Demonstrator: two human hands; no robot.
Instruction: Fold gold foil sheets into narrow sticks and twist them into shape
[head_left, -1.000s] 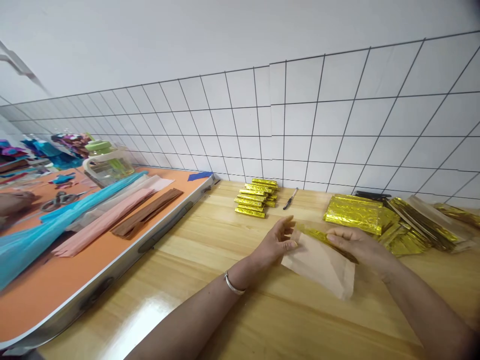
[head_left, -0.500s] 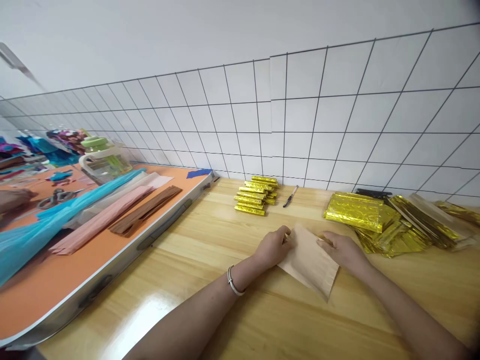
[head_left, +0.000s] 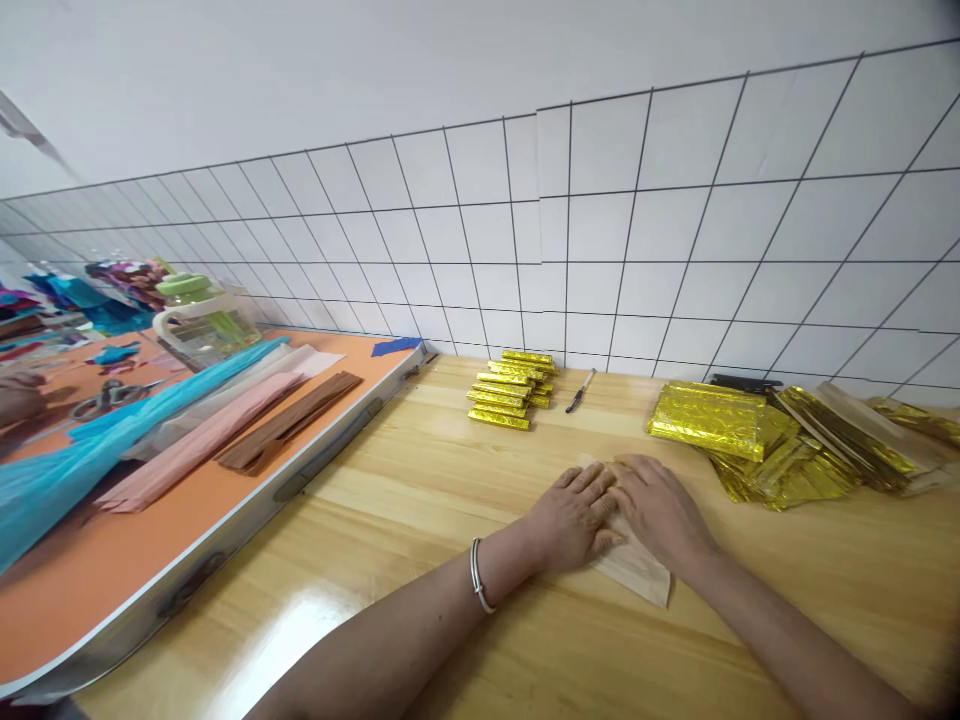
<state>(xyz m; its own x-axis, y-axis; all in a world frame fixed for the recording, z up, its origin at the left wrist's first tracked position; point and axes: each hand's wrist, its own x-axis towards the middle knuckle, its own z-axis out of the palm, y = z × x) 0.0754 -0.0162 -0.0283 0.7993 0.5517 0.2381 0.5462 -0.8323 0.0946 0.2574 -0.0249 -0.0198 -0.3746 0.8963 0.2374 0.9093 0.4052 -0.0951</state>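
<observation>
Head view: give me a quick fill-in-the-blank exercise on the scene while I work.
1. The right hand covers part of the tan sheet, while the bracelet circles the ____ wrist.
2. The pen lies to the ____ of the small gold stack.
3. The brown strip lies on a work surface coloured ____.

Missing words: left; right; orange.

Tan sheet point(head_left: 645, 575): paper-like, matt.
Gold bundles point(head_left: 501, 410): metallic foil look, glossy, crinkled.
Bench point(head_left: 375, 520): wood-grained, smooth, glossy.
Bracelet point(head_left: 475, 575): silvery metal, polished.
</observation>
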